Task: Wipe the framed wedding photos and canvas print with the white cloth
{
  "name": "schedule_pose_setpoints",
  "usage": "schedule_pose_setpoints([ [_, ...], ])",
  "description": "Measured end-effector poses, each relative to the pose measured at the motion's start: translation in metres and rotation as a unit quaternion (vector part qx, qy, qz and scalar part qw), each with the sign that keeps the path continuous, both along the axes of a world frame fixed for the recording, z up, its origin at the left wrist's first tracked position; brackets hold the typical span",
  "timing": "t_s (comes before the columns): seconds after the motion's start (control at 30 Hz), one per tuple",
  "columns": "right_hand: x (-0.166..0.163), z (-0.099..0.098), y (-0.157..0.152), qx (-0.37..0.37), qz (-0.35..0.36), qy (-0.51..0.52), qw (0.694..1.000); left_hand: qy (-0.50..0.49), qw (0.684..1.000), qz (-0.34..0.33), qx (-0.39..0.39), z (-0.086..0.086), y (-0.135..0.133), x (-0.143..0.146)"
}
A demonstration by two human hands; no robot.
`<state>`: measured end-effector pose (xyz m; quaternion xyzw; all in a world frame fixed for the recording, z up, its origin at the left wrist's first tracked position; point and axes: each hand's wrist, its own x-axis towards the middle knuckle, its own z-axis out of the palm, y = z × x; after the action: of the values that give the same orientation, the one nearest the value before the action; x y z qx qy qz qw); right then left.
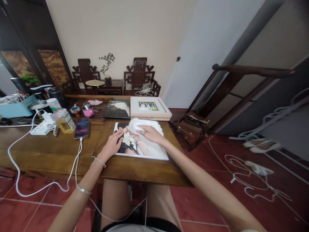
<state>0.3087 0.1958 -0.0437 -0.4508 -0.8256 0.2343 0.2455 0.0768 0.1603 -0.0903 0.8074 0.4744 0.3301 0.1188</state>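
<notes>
A large photo print (154,149) lies flat on the wooden table (60,151) in front of me. My left hand (111,145) rests on its left edge, fingers spread flat, holding it down. My right hand (150,132) lies on the upper part of the print with its fingers pressed on a white cloth (136,124). Behind the print lie a dark photo album (117,109) and a light wooden picture frame (149,108).
A phone (82,128) on a white charging cable, a bottle of yellow liquid (64,121), a white power strip (41,129) and a pink pot (88,110) crowd the table's left. A dark wooden rack with a brown bag (190,127) stands right, with cables on the red tile floor.
</notes>
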Motion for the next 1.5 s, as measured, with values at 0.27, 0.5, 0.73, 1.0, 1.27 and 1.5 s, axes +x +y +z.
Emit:
schedule_pose_setpoints([
  [0.27,-0.094,0.006,0.048,-0.020,0.033,0.029,0.999,0.003,1.000,0.008,0.004,-0.004,0.006,-0.003],
  [0.5,-0.019,-0.014,0.042,-0.014,-0.017,0.052,0.998,-0.007,1.000,0.009,-0.006,-0.001,0.003,-0.001],
  [0.73,0.062,-0.023,0.033,0.006,-0.087,0.054,0.995,0.009,0.999,0.036,-0.035,0.001,0.001,-0.001],
  [1.0,0.057,-0.012,-0.053,-0.010,0.021,-0.081,0.996,-0.001,0.999,0.041,-0.035,-0.005,0.002,0.000],
  [1.27,0.052,-0.002,-0.083,-0.048,0.089,-0.100,0.990,0.010,0.999,0.041,-0.026,-0.006,0.001,0.000],
  [1.5,0.063,-0.012,0.019,0.006,0.008,-0.009,1.000,0.010,0.999,0.034,-0.012,-0.002,0.000,0.000],
])
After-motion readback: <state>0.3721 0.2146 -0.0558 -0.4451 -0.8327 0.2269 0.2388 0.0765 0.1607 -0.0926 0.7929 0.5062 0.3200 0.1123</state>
